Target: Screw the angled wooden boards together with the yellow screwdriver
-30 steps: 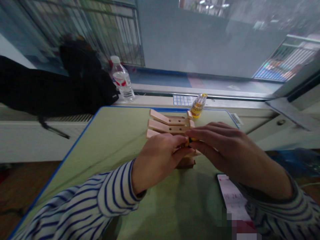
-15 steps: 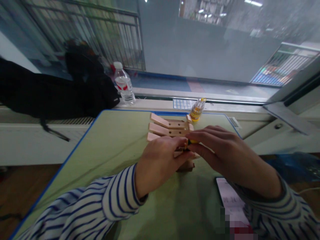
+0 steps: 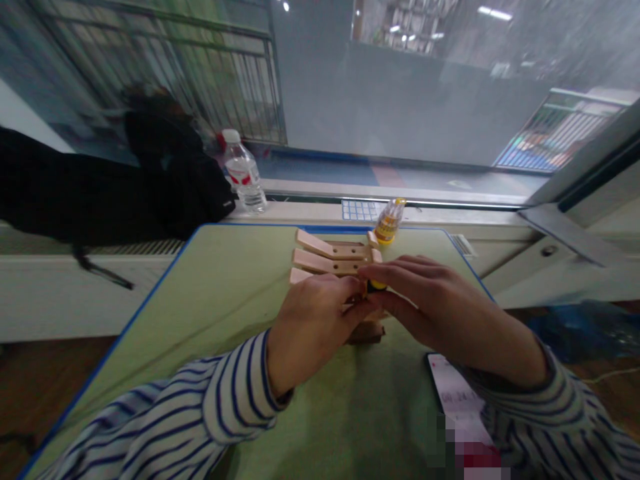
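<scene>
A pale wooden slatted piece point(image 3: 327, 257) lies on the green table point(image 3: 220, 313), partly covered by both hands. My left hand point(image 3: 313, 323) rests on its near slats with the fingers curled and the thumb pressed toward the right. My right hand point(image 3: 433, 307) is closed around a small yellow and black tool point(image 3: 376, 286), only the tip of which shows between the fingers. The two hands touch over the wood's right side.
A small yellow bottle point(image 3: 389, 222) stands at the table's far edge, by a blue grid card point(image 3: 359, 210). A water bottle point(image 3: 242, 172) and a black bag point(image 3: 120, 187) sit on the sill at left. A phone point(image 3: 457, 400) lies under my right forearm.
The hands have kept their hold; the view has shifted slightly, so the hands and wood sit a little lower and left in the picture.
</scene>
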